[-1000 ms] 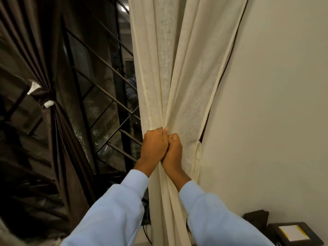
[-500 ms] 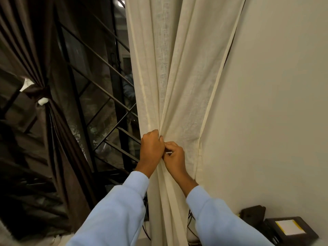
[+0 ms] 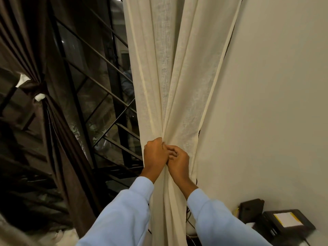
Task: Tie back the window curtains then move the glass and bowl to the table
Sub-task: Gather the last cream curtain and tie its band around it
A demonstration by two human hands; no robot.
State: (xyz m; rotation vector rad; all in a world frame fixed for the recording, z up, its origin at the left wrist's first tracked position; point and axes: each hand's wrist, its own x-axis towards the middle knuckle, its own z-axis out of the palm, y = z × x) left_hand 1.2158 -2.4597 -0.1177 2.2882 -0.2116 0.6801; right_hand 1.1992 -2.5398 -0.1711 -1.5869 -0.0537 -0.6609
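Two hands are cinching the cream curtain [image 3: 168, 68] beside the wall [image 3: 275, 103].

The left hand [image 3: 155, 153] is curling round the gathered folds; the right hand [image 3: 178, 161] is touching it, fingers bent and pinching the same bunch, though whether a tie band is lying between them I cannot tell. In my judgement, if either grip is loosening before a band is closing, the folds are likely spilling back over the window grille [image 3: 99, 103]. The brown curtain [image 3: 53, 121] is hanging already tied. The glass and bowl are not showing. The pale label [image 3: 287, 219] on the black box [image 3: 308, 226] is carrying no legible writing.
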